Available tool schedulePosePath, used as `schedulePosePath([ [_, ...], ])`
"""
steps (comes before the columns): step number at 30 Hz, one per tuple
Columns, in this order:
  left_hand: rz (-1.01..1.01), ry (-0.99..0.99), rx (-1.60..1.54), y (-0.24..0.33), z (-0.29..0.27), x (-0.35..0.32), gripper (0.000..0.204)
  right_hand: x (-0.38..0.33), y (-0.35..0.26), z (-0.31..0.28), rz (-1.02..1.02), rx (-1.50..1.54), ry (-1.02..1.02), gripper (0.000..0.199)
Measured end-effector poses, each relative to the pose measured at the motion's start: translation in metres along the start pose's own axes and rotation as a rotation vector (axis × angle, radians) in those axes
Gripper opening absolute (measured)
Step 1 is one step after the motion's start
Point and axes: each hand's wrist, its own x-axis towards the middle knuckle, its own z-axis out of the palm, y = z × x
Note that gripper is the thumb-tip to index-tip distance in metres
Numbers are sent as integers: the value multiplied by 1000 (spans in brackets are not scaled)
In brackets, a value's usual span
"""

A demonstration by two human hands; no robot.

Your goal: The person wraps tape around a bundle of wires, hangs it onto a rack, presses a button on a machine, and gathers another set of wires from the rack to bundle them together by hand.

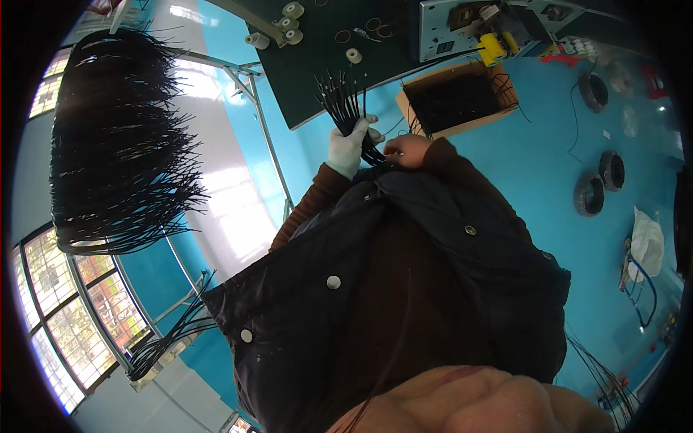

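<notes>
The white-gloved left hand (348, 147) is closed around a bundle of thin black cables (338, 105) in front of the dark padded garment (303, 267), and, as I cannot tell whether the bare right hand (410, 151) grips its lower end, strands may slip out if the left hand loosens.

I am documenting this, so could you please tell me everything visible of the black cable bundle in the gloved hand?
The black cable bundle has many thin, plastic-looking strands, some pale-tipped. Gripped by the white-gloved left hand, it tilts up and leftward in the view, its upper ends fanning out. The bare right hand is at its lower part; contact there is unclear.
</notes>
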Motion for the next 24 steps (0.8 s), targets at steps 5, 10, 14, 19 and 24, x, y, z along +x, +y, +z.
schedulePosePath([
  [5, 4, 8, 3, -2, 2, -3, 19, 18, 78, -17, 188, 849, 742, 36],
  [10, 16, 7, -13, -2, 0, -5, 17, 22, 57, -76, 64, 1251, 1014, 38],
  [14, -14, -4, 27, 1, 2, -3, 15, 26, 49, -88, -40, 1367, 998, 30],
  [19, -20, -19, 25, 0, -1, -1, 15, 30, 46, -77, -11, 1323, 1036, 24],
  [24, -37, -23, 84, 3, 5, -1, 17, 41, 46, -47, 54, 1050, 919, 22],
])
